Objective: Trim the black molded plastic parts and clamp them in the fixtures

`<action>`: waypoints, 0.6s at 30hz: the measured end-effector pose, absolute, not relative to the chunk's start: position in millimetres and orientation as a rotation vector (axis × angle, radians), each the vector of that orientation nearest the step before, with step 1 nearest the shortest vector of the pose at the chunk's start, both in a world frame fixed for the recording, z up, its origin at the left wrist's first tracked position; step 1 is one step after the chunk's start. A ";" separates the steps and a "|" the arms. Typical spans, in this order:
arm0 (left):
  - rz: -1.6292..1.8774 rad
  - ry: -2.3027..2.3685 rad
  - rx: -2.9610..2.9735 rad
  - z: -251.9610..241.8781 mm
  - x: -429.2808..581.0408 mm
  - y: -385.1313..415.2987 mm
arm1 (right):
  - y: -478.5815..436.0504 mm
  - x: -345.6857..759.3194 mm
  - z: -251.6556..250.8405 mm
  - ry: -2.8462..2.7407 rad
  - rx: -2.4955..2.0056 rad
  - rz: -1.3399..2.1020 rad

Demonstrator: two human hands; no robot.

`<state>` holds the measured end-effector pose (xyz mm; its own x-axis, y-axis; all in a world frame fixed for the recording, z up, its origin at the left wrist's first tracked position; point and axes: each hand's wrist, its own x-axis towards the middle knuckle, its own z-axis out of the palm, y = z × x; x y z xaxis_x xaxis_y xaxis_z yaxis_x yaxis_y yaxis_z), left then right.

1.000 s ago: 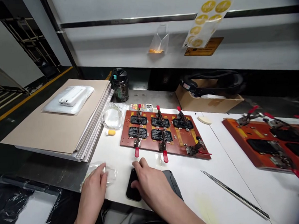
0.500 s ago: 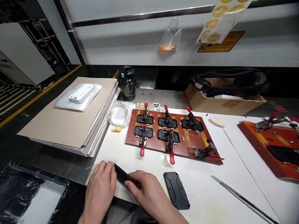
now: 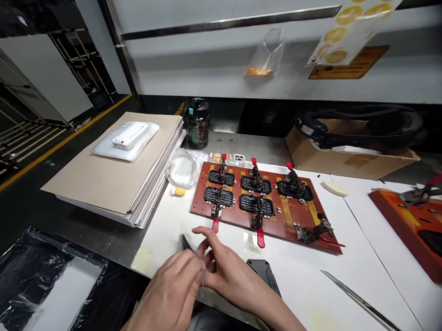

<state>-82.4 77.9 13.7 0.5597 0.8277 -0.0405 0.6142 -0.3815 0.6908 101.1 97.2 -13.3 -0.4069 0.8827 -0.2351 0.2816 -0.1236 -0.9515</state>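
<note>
The person's left hand (image 3: pixel 168 299) had its fingers pressed together, pinching the lower end of a slim black plastic piece (image 3: pixel 186 242), which stuck out beyond the fingertips, its long axis tilted up and away toward the far left. The right hand (image 3: pixel 228 270) was just beside it, fingers spread. Past the right wrist, a black ridged rectangular plastic cover (image 3: pixel 265 274) lay on a white table (image 3: pixel 161 228), and a red-brown clamp board (image 3: pixel 233 220) sat ahead of both hands.
</note>
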 end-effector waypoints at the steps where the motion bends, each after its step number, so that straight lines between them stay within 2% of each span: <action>1: 0.411 1.120 2.128 14.2 -82.2 77.0 | 94.9 100.0 -12.6 -1.682 -1.229 1.621; 4: 0.484 1.033 2.131 11.0 -84.9 70.5 | 90.2 99.1 -13.9 -1.731 -1.055 1.774; 6: 0.686 1.068 1.993 4.7 -92.5 62.9 | 89.6 99.8 -16.7 -1.636 -1.037 1.845; 10: 1.091 1.531 1.279 -9.5 -115.4 42.7 | 92.5 91.1 -16.7 -1.425 -1.137 1.603; 12: 1.070 1.528 0.902 -10.8 -122.7 32.7 | 91.5 74.6 -14.2 -1.556 -1.034 1.578; 15: 1.072 1.318 0.560 -4.6 -133.5 22.3 | 83.1 39.5 -16.5 -1.791 -0.744 1.776; 18: 1.188 1.373 0.434 -0.8 -180.9 15.2 | 71.5 12.0 -29.4 -1.782 -0.789 1.808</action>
<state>-180.9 15.2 -0.8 -0.2214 0.8298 -0.5122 -0.3877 0.4071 0.8270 12.0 71.5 -29.4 -0.7192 0.6914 -0.0692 0.0593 -0.0382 -0.9975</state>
